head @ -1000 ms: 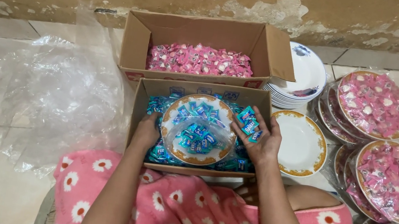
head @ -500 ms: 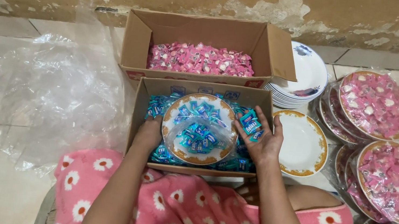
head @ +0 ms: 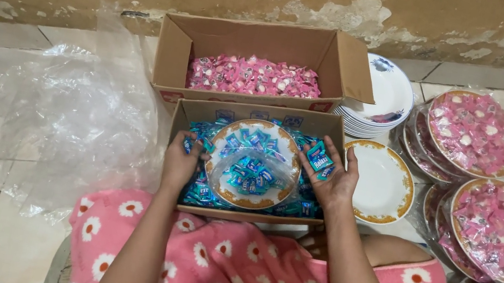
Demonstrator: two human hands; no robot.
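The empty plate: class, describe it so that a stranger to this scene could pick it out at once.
Find the two cardboard boxes by the wall; the nearer box holds blue sweets. On the floor just right of it, beside the person's right hand, lies the empty plate. It is white with a gold rim, and unlike the plates further right it is bare and unwrapped.

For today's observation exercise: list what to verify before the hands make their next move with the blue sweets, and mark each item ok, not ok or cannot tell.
1. Right hand holds blue sweets in its open palm: ok.
2. Left hand reaches blue sweets in the near box: ok.
3. Plate in clear bag sits level on the sweets: cannot tell.
4. Bag mouth open enough to take sweets: cannot tell.
5. Empty gold-rimmed plate lies free beside the box: ok.
6. Far box holds only pink sweets: ok.
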